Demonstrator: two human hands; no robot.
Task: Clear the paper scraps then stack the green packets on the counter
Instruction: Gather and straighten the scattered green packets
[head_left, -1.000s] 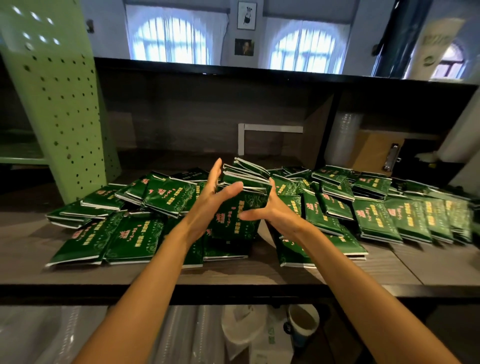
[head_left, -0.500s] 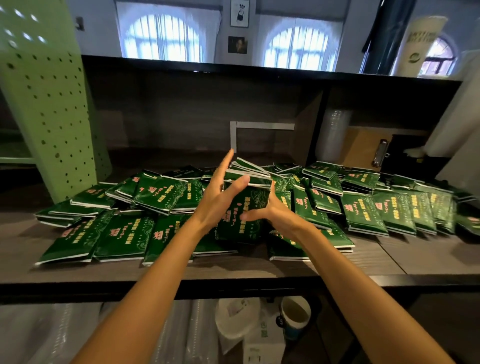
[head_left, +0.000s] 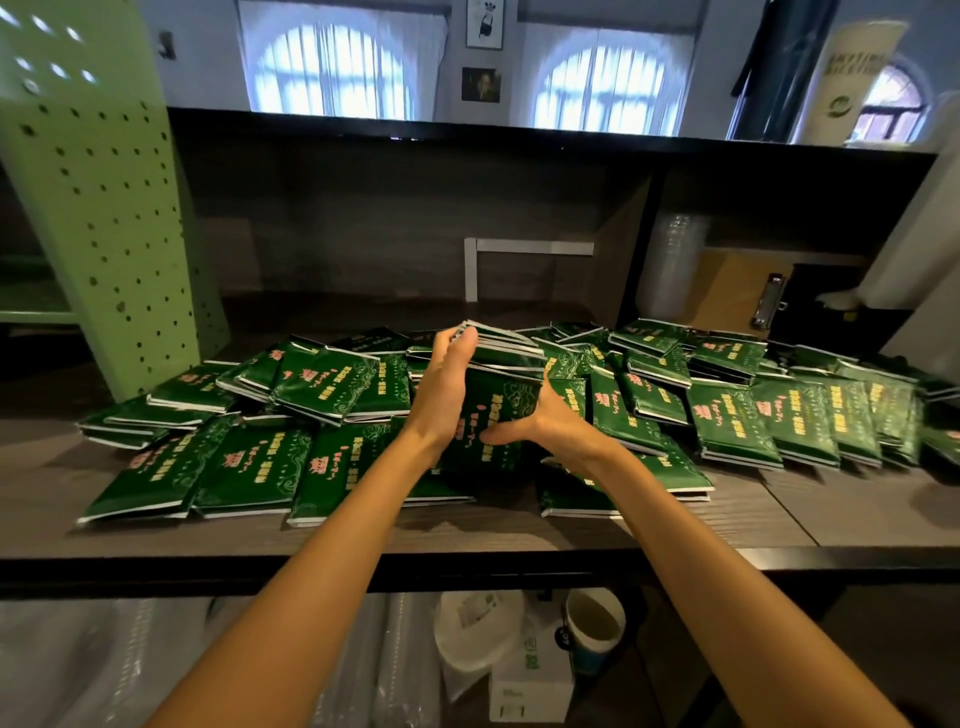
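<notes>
Several green packets (head_left: 332, 384) with pink and gold print lie in overlapping heaps across the wooden counter (head_left: 467, 525). In the middle of the heap my two hands hold a bundle of packets (head_left: 501, 410) between them. My left hand (head_left: 447, 389) is on its left side, fingertips curled over the top packets' edge. On the bundle's right side is my right hand (head_left: 558, 428), its thumb pressing on the front face and its fingers hidden behind. No paper scraps show on the counter.
A green perforated metal panel (head_left: 104, 208) stands at the counter's left end. A white frame (head_left: 519, 254) leans at the back, and a clipboard (head_left: 769, 306) sits at the back right. Below the counter edge are a paper cup (head_left: 595, 623) and a white box (head_left: 530, 680).
Both hands have moved forward into the heap. The left hand, spread open before, now curls over the top packets, and the right hand has closed in on the same bundle.
</notes>
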